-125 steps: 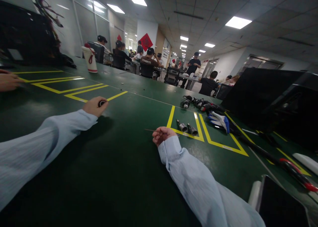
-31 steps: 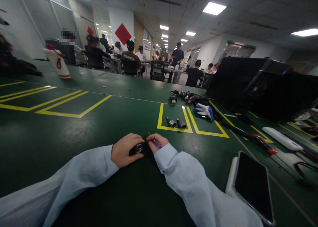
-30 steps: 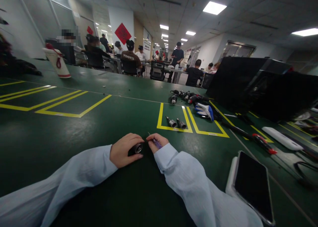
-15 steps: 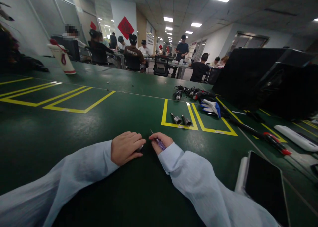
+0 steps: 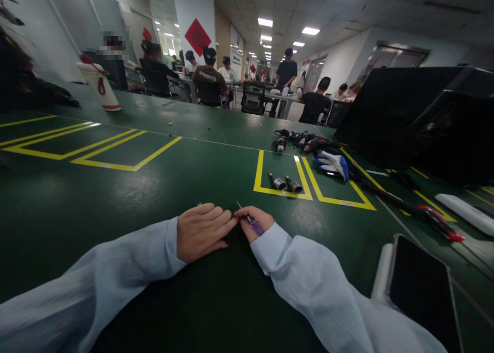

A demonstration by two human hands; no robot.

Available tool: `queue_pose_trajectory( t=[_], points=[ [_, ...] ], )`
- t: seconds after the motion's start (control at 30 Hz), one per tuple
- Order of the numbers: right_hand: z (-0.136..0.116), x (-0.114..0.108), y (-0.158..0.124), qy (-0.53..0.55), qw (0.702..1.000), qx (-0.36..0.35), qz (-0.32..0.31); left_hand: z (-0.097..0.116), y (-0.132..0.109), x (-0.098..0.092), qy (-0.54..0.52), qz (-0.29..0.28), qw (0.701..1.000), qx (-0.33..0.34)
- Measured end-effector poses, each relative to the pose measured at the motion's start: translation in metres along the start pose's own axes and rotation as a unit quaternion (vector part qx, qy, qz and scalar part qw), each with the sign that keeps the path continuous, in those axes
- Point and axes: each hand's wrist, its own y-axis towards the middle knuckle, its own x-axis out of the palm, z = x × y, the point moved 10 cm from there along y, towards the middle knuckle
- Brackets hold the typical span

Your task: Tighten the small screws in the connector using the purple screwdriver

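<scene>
My right hand (image 5: 258, 220) is closed around a small screwdriver (image 5: 254, 226) with a translucent purple handle. Its thin metal shaft points up and away from me, past the fingertips. Just to the left, my left hand (image 5: 204, 230) is curled palm down low over the green table (image 5: 162, 193), its fingertips meeting or nearly meeting the right hand's fingers. Whatever lies under the left fingers is hidden by the hand. Beyond the right hand, two metal socket bits (image 5: 285, 183) lie side by side inside a yellow taped outline (image 5: 283, 194).
Behind the bits are a dark cable bundle (image 5: 293, 138) and a blue-and-white glove (image 5: 332, 163). To the right lie a red-and-black handled tool (image 5: 440, 223) and a tablet-like device (image 5: 420, 291). A white cup (image 5: 101, 88) stands far left. Several people sit beyond the table.
My left hand has turned and shifted right, its fingertips closer to the right hand. The dark shiny piece at its fingers is now covered. The right hand still holds the screwdriver.
</scene>
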Motion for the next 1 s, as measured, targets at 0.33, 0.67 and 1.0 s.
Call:
queue_pose_trajectory(
  t=[0.33,0.67,1.0],
  points=[
    [0.008,0.000,-0.004,0.031,0.999,0.020,0.012,-0.004,-0.004,0.003,-0.022,-0.002,1.000,-0.009],
    [0.022,0.001,-0.002,0.081,0.995,0.048,0.021,-0.001,-0.001,-0.003,-0.057,0.017,0.998,0.010],
    [0.029,-0.009,-0.004,0.231,0.958,0.140,0.101,-0.045,-0.012,0.022,-0.240,0.026,0.961,-0.132]
  ],
)
